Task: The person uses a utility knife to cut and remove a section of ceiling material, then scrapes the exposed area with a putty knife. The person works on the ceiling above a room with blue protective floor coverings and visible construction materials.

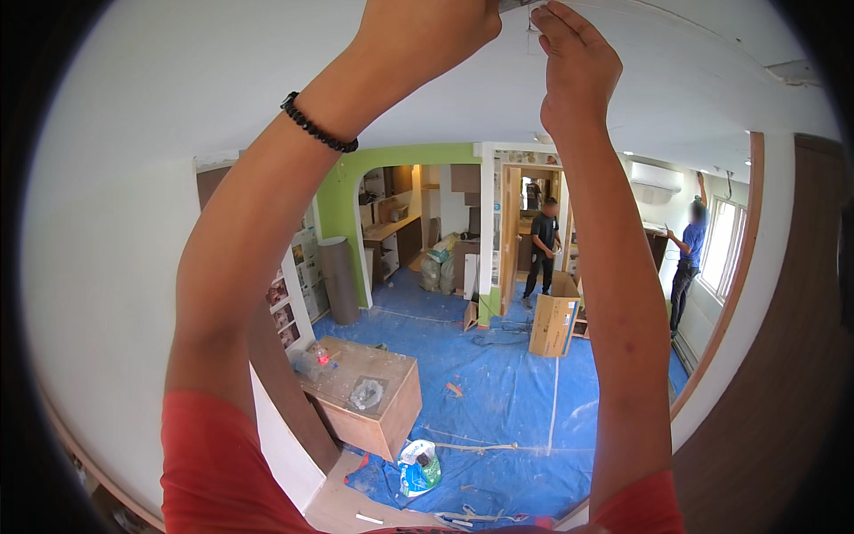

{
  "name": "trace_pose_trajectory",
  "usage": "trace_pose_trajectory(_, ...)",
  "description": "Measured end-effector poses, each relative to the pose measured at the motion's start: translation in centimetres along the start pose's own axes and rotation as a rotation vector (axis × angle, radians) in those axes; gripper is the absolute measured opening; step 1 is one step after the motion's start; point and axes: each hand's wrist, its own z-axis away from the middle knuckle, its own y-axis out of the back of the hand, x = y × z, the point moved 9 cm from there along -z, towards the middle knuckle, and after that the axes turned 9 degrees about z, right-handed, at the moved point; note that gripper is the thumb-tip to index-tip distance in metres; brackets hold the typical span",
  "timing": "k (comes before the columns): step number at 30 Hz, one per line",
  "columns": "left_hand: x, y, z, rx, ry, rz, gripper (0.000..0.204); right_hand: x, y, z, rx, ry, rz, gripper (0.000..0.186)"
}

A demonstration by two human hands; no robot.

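Note:
Both my arms reach up to the white ceiling (445,111). My left hand (436,22), with a black beaded bracelet (318,125) at its wrist, is curled closed and partly cut off by the upper edge. Whatever its fingers hold is hidden. Beside it, a small greyish piece (514,4) shows at the picture's edge, between the hands. My right hand (580,67) is closed, thumb and fingertips pinched together near a thin dark wire or string (531,25) at the ceiling. What lies in that pinch is too small to make out.
Below, a wooden cabinet (391,405) carries a bottle and plastic. Blue sheeting (498,409) covers the floor, with a white-and-blue bag (419,467) and cardboard box (553,322) on it. One person (543,245) stands by a doorway; another (689,245) reaches up by the window.

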Motion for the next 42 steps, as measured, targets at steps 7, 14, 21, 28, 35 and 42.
trace_pose_trajectory(7, 0.6, -0.5, 2.0, 0.042, 0.008, 0.068, 0.007, -0.9, -0.4, 0.2, -0.016, 0.029, -0.018, 0.028)
trace_pose_trajectory(14, -0.2, -1.4, 3.5, 0.091, 0.075, 0.185, 0.006, -1.2, -0.1, 0.3, 0.09, -0.116, -0.085, 0.028)
trace_pose_trajectory(21, -0.8, -1.7, 4.4, 0.113, 0.132, 0.247, 0.007, -2.0, -0.4, -1.3, 0.067, -0.046, 0.02, 0.024)
trace_pose_trajectory(28, -2.0, -0.7, 4.6, 0.12, 0.197, 0.226, 0.008, -3.3, 0.1, -1.0, 0.07, 0.188, 0.181, 0.022)
trace_pose_trajectory(35, -2.3, -0.3, 4.8, 0.104, 0.18, 0.231, 0.009, -3.3, 0.0, -1.1, 0.084, 0.166, 0.191, 0.018)
trace_pose_trajectory(42, -2.3, -0.1, 4.6, 0.126, 0.156, 0.234, 0.008, -2.8, 0.6, -1.4, 0.105, 0.077, 0.271, 0.025)
